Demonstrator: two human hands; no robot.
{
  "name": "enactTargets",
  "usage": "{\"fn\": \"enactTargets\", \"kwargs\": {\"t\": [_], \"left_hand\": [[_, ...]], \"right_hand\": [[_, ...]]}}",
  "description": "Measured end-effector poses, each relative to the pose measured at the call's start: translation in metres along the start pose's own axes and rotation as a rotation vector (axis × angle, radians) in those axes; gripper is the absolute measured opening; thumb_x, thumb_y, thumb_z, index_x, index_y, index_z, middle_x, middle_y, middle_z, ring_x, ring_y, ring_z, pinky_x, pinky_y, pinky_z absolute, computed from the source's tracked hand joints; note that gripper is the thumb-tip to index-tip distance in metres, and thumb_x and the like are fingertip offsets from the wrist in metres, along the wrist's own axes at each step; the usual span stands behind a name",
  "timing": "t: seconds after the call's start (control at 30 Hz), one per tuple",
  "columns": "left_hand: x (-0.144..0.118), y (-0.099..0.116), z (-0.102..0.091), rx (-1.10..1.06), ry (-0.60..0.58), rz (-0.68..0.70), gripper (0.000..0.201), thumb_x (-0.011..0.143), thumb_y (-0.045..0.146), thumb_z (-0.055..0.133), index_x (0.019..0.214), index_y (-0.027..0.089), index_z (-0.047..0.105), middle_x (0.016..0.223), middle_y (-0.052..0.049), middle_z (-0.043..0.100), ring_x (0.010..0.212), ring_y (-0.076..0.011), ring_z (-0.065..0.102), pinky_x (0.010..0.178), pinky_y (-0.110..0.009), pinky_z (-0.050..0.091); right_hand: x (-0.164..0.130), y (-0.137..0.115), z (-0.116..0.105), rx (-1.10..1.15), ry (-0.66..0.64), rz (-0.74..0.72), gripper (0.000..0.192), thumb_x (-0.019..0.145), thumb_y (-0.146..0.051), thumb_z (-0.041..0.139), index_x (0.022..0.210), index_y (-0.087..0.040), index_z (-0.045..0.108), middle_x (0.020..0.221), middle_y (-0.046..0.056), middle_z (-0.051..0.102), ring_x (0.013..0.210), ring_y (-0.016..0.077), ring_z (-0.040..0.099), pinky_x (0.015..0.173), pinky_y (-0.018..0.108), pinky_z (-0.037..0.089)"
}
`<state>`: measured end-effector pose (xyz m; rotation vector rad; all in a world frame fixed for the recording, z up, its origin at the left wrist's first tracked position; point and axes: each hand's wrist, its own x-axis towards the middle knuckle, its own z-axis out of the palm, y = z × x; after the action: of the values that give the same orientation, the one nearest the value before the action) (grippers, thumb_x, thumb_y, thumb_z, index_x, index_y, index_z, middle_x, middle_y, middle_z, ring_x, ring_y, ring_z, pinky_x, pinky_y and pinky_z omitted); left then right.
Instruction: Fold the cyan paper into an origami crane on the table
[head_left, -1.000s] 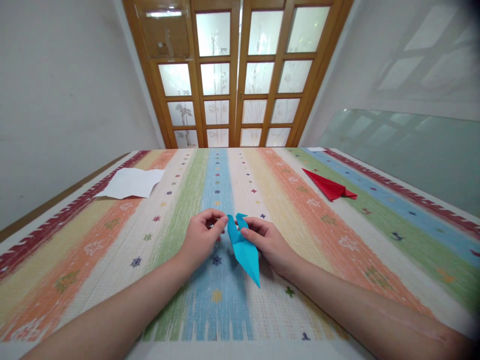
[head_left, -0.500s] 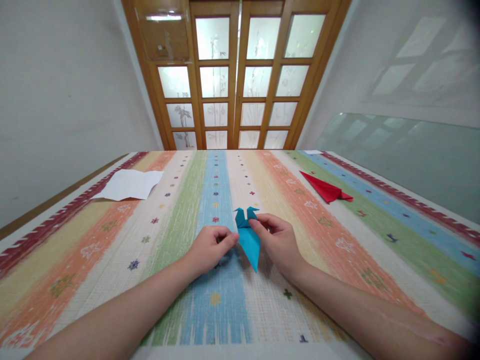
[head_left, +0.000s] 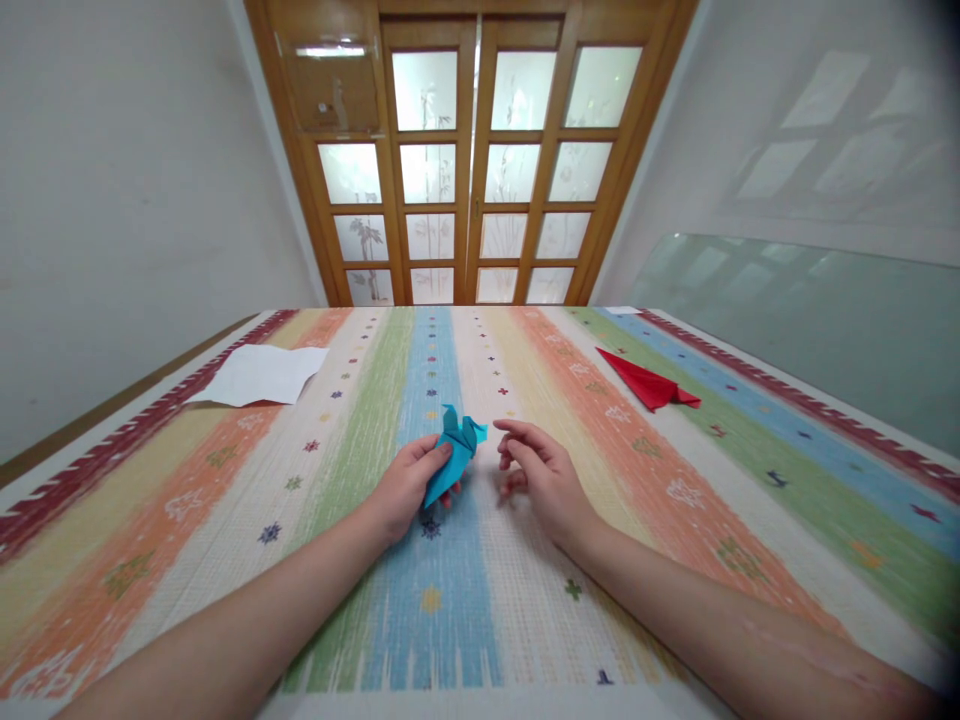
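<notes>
A folded blue paper figure (head_left: 454, 451) is pinched between thumb and fingers of my left hand (head_left: 409, 485), just above the striped tablecloth (head_left: 637, 520). Its pointed tail slants down toward my palm and two small flaps stick up at its far end. My right hand (head_left: 538, 473) hovers a short way to the right of the figure, fingers loosely spread and curled, holding nothing and not touching the paper.
A folded red paper piece (head_left: 646, 384) lies at the far right of the cloth. A white sheet (head_left: 259, 375) lies at the far left near the table edge. Wooden glass-paned doors (head_left: 472, 160) stand behind the table, and a glass panel (head_left: 810, 310) leans at the right.
My right hand has let go of the blue figure and drawn slightly right. My left hand now holds it alone and has tilted it leftward and a little farther away.
</notes>
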<state>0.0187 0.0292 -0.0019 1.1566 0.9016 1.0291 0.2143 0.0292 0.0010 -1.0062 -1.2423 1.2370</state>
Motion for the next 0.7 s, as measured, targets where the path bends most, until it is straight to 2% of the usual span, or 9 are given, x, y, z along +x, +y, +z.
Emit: {"fn": "enactTargets", "kwargs": {"t": [0.07, 0.17, 0.23, 0.3, 0.43, 0.57, 0.7], "left_hand": [[0.001, 0.0, -0.002, -0.019, -0.043, -0.001, 0.041, 0.086, 0.058, 0.063, 0.089, 0.017, 0.06, 0.065, -0.001, 0.062, 0.051, -0.0118, 0.055, 0.047, -0.021, 0.045], [0.001, 0.001, -0.003, 0.037, -0.096, -0.017, 0.044, 0.084, 0.06, 0.063, 0.088, 0.016, 0.06, 0.064, -0.001, 0.063, 0.048, -0.0102, 0.053, 0.046, -0.021, 0.042], [0.0, 0.003, -0.004, 0.095, -0.108, -0.034, 0.046, 0.083, 0.062, 0.063, 0.087, 0.016, 0.061, 0.063, 0.0, 0.062, 0.046, -0.0094, 0.051, 0.046, -0.02, 0.041], [-0.001, 0.006, -0.003, 0.147, -0.111, -0.041, 0.048, 0.082, 0.064, 0.064, 0.084, 0.016, 0.061, 0.062, 0.0, 0.061, 0.045, -0.009, 0.05, 0.045, -0.02, 0.039], [-0.002, 0.008, -0.002, 0.209, -0.138, -0.05, 0.051, 0.08, 0.067, 0.063, 0.079, 0.017, 0.058, 0.061, 0.001, 0.058, 0.045, -0.0084, 0.048, 0.044, -0.02, 0.036], [-0.002, 0.005, -0.002, 0.27, -0.18, -0.055, 0.05, 0.081, 0.067, 0.061, 0.075, 0.017, 0.056, 0.058, 0.002, 0.053, 0.045, -0.0085, 0.045, 0.042, -0.019, 0.033], [0.0, 0.004, -0.003, 0.306, -0.155, -0.073, 0.049, 0.081, 0.065, 0.062, 0.073, 0.018, 0.057, 0.057, 0.003, 0.049, 0.045, -0.0093, 0.044, 0.042, -0.02, 0.035]], "right_hand": [[0.005, 0.002, -0.001, 0.092, 0.02, 0.109, 0.038, 0.089, -0.046, 0.062, 0.121, -0.027, 0.059, 0.093, 0.003, 0.056, 0.073, 0.0177, 0.059, 0.042, 0.024, 0.05], [0.012, 0.003, -0.004, 0.177, -0.046, 0.231, 0.045, 0.09, -0.054, 0.059, 0.126, -0.028, 0.053, 0.092, 0.003, 0.057, 0.076, 0.0203, 0.063, 0.04, 0.026, 0.054], [0.016, 0.002, -0.007, 0.18, -0.131, 0.29, 0.046, 0.091, -0.057, 0.057, 0.123, -0.024, 0.055, 0.087, 0.004, 0.058, 0.073, 0.0202, 0.064, 0.04, 0.028, 0.055], [0.019, 0.001, -0.01, 0.151, -0.215, 0.331, 0.042, 0.09, -0.057, 0.059, 0.111, -0.02, 0.059, 0.081, 0.004, 0.06, 0.065, 0.0176, 0.062, 0.039, 0.026, 0.055], [0.02, 0.001, -0.013, 0.138, -0.258, 0.301, 0.035, 0.083, -0.049, 0.072, 0.095, -0.02, 0.058, 0.072, 0.0, 0.059, 0.055, 0.0139, 0.059, 0.036, 0.021, 0.051], [0.02, 0.006, -0.014, 0.16, -0.211, 0.239, 0.038, 0.079, -0.044, 0.077, 0.103, -0.023, 0.055, 0.071, -0.003, 0.062, 0.046, 0.0108, 0.056, 0.036, 0.021, 0.049], [0.022, 0.009, -0.014, 0.166, -0.098, 0.18, 0.045, 0.076, -0.038, 0.08, 0.11, -0.022, 0.056, 0.065, -0.005, 0.061, 0.046, 0.0101, 0.056, 0.037, 0.019, 0.048]]}}
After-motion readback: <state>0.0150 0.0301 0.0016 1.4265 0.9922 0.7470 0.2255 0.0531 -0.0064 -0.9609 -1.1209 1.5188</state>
